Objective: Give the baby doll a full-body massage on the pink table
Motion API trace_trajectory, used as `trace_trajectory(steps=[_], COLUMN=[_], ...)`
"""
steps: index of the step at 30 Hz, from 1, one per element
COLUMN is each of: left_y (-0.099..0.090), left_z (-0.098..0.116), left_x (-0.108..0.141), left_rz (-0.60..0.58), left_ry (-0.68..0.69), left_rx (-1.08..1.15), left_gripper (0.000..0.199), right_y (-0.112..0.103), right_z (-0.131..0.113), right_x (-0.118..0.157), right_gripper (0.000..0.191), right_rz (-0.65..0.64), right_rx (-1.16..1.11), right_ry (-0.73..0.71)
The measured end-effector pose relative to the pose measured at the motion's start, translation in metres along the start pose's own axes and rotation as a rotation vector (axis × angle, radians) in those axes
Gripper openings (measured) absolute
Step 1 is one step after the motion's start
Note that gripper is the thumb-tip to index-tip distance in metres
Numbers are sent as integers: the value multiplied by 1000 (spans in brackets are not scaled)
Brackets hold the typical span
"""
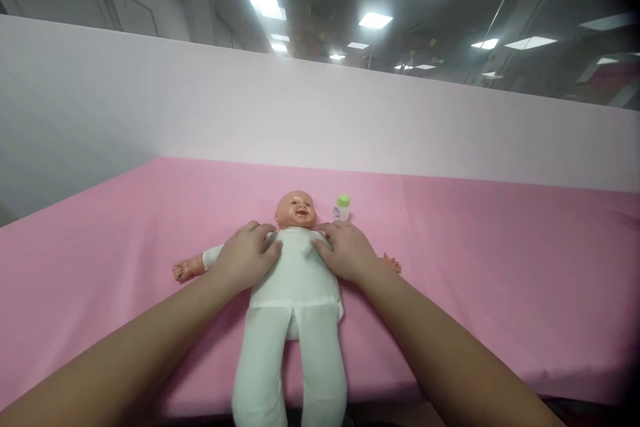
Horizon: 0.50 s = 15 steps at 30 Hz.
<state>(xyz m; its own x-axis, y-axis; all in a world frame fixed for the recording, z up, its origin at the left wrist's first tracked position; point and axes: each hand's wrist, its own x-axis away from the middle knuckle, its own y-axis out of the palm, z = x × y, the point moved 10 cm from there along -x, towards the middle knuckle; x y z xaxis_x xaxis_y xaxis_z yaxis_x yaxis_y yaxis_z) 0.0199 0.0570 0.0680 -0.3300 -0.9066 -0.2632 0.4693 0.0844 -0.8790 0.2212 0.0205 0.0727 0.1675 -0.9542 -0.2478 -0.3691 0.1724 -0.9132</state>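
Note:
A baby doll [297, 273] with a cloth body lies on its back, its head at the far end and its legs toward me. Its arms stretch out to both sides. My left hand [247, 255] rests on the doll's shoulder at the left, thumb on the chest and fingers curved over the upper arm. At the other shoulder lies my right hand [346, 250], its thumb also on the chest. The fingers of both hands are partly curled around the cloth. Just beyond my right hand stands a small bottle [342, 208] with a green cap.
A pink cloth [480, 267] covers the table under the doll. Behind it rises a low white wall [350, 120], with a whitish wall at the left. Glass reflecting ceiling lights is above, and a door shows at the upper left.

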Motion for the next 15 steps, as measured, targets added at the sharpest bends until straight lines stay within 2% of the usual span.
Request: trace_trajectory(steps=[2, 5, 10, 15], left_y=[3, 9, 13, 17], left_z=[-1, 0, 5, -6], left_x=[5, 11, 11, 4], left_rz=[-121, -243, -260, -195], left_ry=[-51, -68, -28, -18], left_rx=[-49, -53, 42, 115], left_gripper=[58, 68, 66, 80], right_y=[1, 10, 16, 19], right_z=[7, 7, 5, 17], right_x=[3, 10, 16, 6], right_gripper=[54, 67, 74, 76], right_rz=[-23, -132, -217, -168], right_rx=[34, 3, -116, -133], right_ry=[104, 129, 102, 105])
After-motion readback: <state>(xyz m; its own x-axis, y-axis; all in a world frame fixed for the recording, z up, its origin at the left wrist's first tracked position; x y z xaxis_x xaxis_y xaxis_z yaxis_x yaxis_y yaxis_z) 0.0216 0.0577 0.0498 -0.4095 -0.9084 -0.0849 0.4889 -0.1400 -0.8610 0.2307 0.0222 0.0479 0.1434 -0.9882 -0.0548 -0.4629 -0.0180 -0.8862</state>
